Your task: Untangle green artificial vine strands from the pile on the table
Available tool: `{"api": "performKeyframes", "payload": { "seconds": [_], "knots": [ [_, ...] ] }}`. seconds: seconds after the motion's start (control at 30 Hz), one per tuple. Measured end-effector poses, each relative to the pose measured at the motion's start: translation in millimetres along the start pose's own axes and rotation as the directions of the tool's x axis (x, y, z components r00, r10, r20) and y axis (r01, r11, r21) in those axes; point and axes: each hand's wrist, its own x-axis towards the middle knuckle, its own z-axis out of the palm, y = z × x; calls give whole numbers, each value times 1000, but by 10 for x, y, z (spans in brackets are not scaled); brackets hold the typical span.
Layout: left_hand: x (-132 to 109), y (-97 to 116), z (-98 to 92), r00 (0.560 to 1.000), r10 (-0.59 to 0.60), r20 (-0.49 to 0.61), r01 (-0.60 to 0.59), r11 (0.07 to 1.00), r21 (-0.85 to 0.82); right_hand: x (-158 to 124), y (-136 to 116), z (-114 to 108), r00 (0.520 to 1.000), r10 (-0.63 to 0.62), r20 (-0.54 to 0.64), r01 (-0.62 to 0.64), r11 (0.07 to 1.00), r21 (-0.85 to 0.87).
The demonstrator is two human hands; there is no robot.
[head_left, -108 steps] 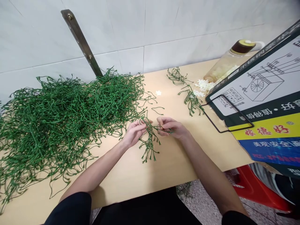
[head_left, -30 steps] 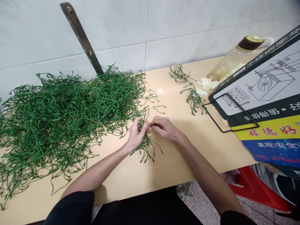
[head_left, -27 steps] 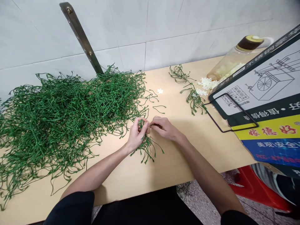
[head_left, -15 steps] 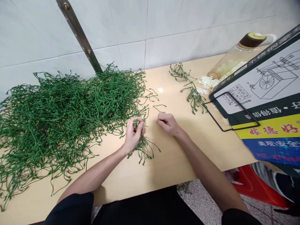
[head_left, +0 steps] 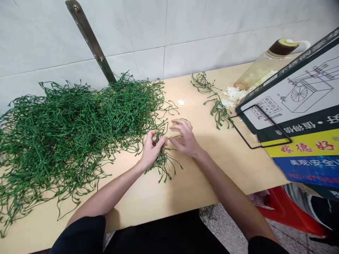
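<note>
My left hand (head_left: 153, 150) is closed around a bunch of green artificial stems (head_left: 164, 165), whose thin ends fan out below it over the table. Close to the left fingertips, my right hand (head_left: 185, 139) has its fingers apart, with a thin stem showing between thumb and fingers but not visibly gripped. A large tangled heap of the same green stems (head_left: 87, 123) covers the left part of the table. One white plastic flower (head_left: 180, 102) lies beyond my hands.
At the right are two small clumps of stems (head_left: 221, 111), a pile of white flowers (head_left: 235, 93) and a tilted clear bottle (head_left: 258, 67). A printed cardboard box (head_left: 299, 95) with a black wire handle (head_left: 249, 145) stands nearby. A metal bracket (head_left: 90, 40) slants along the tiled wall.
My right hand has opened from a closed pinch and moved slightly left, nearer the bunch. My left hand's thumb has extended toward it, the bunch still in its grasp.
</note>
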Motion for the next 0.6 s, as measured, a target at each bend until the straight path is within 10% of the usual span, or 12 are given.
{"api": "performKeyframes", "payload": {
  "seconds": [0.33,0.6],
  "knots": [
    [13,-90,-3,993,117,-31,-116,993,32,-15,-126,93,927,-109,358,9,962,272],
    [5,-17,3,999,-25,44,30,993,-116,25,-81,-29,933,148,328,-269,893,362]
  ]
}}
